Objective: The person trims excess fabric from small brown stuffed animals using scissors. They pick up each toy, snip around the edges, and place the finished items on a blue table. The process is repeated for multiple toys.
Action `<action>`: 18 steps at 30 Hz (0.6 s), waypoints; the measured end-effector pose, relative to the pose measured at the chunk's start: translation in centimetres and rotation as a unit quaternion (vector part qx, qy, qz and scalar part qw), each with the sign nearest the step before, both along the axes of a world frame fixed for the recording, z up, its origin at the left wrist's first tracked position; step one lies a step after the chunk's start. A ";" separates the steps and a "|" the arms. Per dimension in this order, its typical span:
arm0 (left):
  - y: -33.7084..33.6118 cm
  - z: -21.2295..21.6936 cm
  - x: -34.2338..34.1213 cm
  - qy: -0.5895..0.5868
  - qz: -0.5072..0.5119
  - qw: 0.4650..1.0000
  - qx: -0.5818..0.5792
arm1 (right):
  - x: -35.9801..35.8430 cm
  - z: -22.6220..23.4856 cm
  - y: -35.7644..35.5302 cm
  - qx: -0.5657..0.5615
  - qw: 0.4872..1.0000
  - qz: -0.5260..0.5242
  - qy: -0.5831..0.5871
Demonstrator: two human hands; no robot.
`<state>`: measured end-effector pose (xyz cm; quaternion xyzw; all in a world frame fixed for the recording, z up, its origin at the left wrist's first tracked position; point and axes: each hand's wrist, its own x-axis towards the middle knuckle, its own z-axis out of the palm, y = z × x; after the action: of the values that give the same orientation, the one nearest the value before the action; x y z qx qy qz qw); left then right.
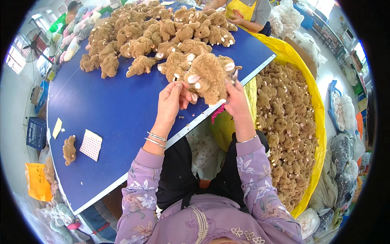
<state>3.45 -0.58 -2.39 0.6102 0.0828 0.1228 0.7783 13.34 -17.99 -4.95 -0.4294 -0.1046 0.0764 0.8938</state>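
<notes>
Over the near edge of the blue table [118, 105], a brown fluffy plush toy [211, 77] with pale pink-and-white ears or feet is held up. My right hand [237, 99] grips its right side; beside those fingers shows a slim metal tool [235, 75], whose kind is hard to make out. My left hand [174, 97] is at the toy's left side, thumb and forefinger pinched together. A tiny dark bit shows just above that pinch, and I cannot tell what it is. More plush toys [140, 65] lie just behind, heaped across the table's far part.
To my right stands a big yellow bag [319, 118] full of similar plush toys. A sheet with red dots [91, 144] and one lone plush toy [69, 150] lie on the table's left. Across the table is a person in a yellow apron [240, 10]. A blue crate [36, 133] stands at left.
</notes>
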 end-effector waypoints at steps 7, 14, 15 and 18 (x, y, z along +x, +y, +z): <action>0.8 -0.2 0.3 -0.061 0.108 0.991 -0.040 | 1.5 7.1 -6.9 0.180 0.978 0.068 -0.077; 0.5 -1.1 0.7 -0.043 0.103 0.992 0.058 | 0.4 0.2 -0.1 -0.511 0.825 -0.089 -0.226; 0.6 -1.4 0.8 -0.042 0.103 0.991 0.080 | 0.1 0.6 0.2 -0.521 0.822 -0.064 -0.222; 0.3 -2.4 1.2 -0.054 0.110 0.981 0.151 | 0.0 1.1 0.5 -0.533 0.820 -0.005 -0.207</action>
<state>4.61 -0.28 -4.80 0.7001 0.0883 0.2516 0.6624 13.31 -17.49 -3.88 -0.8449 -0.2281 0.0247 0.4832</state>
